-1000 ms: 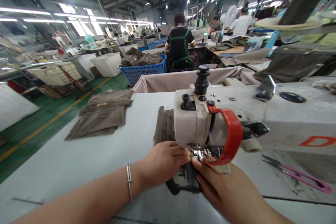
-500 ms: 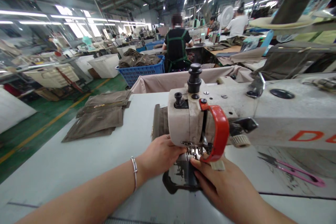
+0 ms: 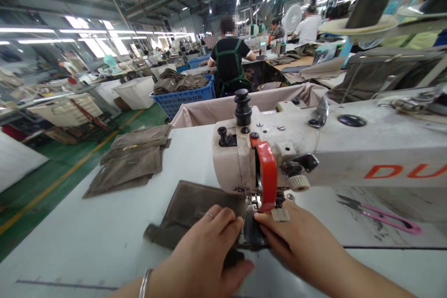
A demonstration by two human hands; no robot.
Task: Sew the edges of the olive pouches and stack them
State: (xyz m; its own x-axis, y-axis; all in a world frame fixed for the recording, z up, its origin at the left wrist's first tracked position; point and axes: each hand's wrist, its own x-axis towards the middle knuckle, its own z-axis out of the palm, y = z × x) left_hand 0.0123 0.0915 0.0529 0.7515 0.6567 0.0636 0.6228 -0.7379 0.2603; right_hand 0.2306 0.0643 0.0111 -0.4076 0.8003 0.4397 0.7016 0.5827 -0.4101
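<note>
A white sewing machine (image 3: 307, 153) with a red guard (image 3: 267, 174) stands on the pale table (image 3: 87, 242). A brown fabric piece (image 3: 195, 207) lies under its needle, turned flat toward the left. My left hand (image 3: 206, 253) rests on this fabric, fingers stretched out and pressing it down. My right hand (image 3: 293, 237) lies flat just right of the presser foot, fingertips touching the fabric's edge by the needle plate.
A stack of brown fabric pieces (image 3: 132, 158) lies at the table's far left. Pink thread snips (image 3: 380, 214) lie to the right of the machine. A cloth-lined bin (image 3: 244, 102) sits behind the table, a blue basket (image 3: 185, 91) and seated workers (image 3: 228, 63) beyond.
The fabric piece has swung out from behind the machine head to lie flat on the left. My left hand moved back and down onto it; the view shifted right.
</note>
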